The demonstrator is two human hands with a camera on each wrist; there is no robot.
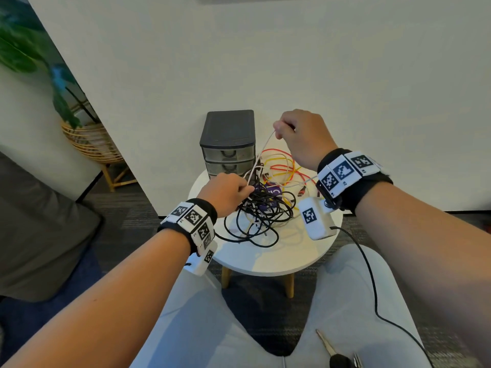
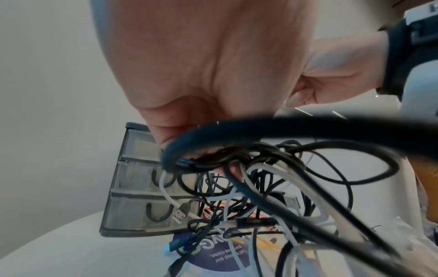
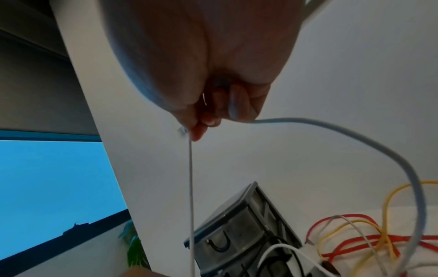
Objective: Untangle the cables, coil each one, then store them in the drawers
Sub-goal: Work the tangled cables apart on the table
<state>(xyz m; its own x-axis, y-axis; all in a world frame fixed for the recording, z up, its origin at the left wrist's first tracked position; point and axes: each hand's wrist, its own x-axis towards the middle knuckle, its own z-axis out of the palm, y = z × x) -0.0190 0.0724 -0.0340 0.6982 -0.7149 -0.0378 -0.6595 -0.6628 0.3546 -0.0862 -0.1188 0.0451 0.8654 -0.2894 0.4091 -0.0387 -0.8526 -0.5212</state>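
A tangle of black cables (image 1: 259, 217) lies on the round white table (image 1: 279, 256), with red and yellow cables (image 1: 283, 168) behind it. My left hand (image 1: 228, 191) grips a bunch of black cables (image 2: 237, 155) at the top of the tangle. My right hand (image 1: 297, 131) is raised above the table and pinches a thin white cable (image 1: 261, 152), which runs taut down to the tangle. In the right wrist view the fingers (image 3: 201, 121) hold that white cable (image 3: 190, 187), and a grey cable (image 3: 355, 135) loops off to the right. The dark drawer unit (image 1: 228, 144) stands behind, drawers closed.
A purple printed card (image 1: 273, 193) lies under the cables. A wicker plant stand (image 1: 90, 144) is at the left by the wall. Keys (image 1: 337, 354) rest on my lap. A black wire (image 1: 372, 282) trails from the right wrist camera.
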